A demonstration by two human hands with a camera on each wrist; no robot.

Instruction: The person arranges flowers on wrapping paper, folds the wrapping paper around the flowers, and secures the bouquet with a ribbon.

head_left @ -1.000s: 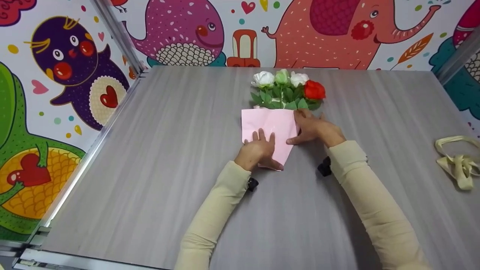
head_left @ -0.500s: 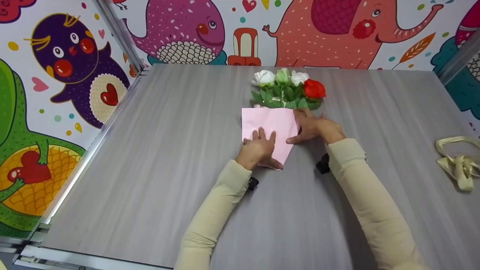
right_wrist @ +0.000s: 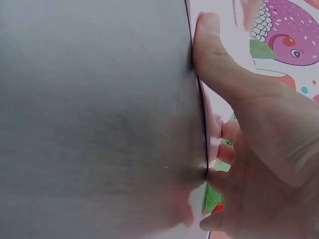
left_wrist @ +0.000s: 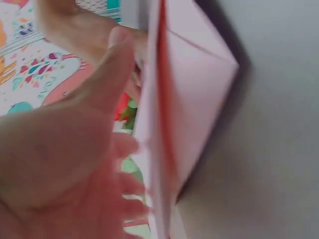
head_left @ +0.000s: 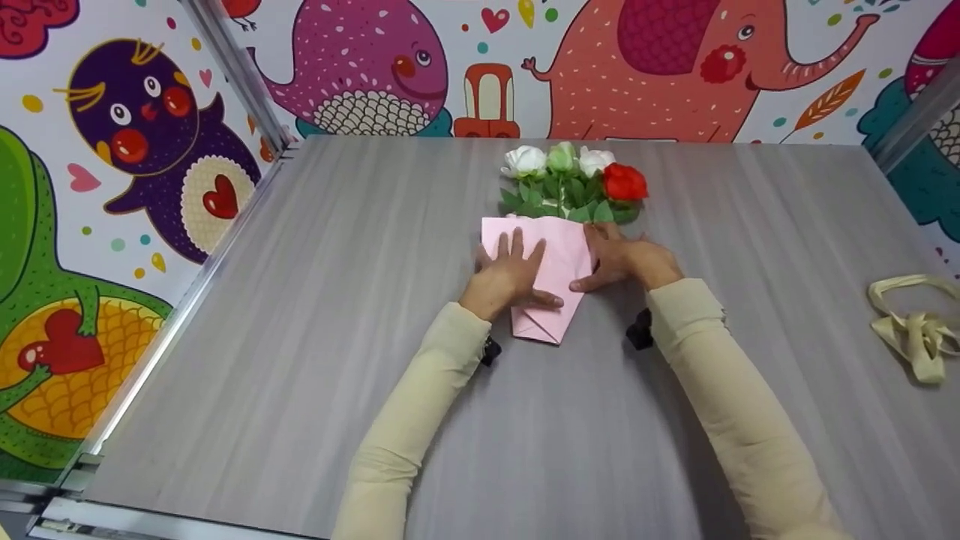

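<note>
A sheet of pink wrapping paper (head_left: 561, 251), folded into a tapering wrap, lies on the grey table. Its lower end shows a creased flap. From its top emerge artificial roses: a red rose (head_left: 625, 182), a green bud (head_left: 561, 158) and white roses (head_left: 525, 161), with green leaves (head_left: 574, 191). My left hand (head_left: 504, 276) rests on the paper's left part, fingers spread. My right hand (head_left: 628, 256) presses along the right edge, thumb on the paper and fingers near the upper corner. In the right wrist view the thumb (right_wrist: 212, 47) lies against the paper's edge. The stems are hidden.
A cream ribbon (head_left: 921, 337) lies loosely looped at the table's right side. Behind the table (head_left: 300, 337) stands a wall panel (head_left: 510, 37) with cartoon animals. Metal rails (head_left: 150, 345) run along the left side.
My left hand has moved up and slightly left across the paper, uncovering the creased flap at its lower end. My right hand stays at the right edge.
</note>
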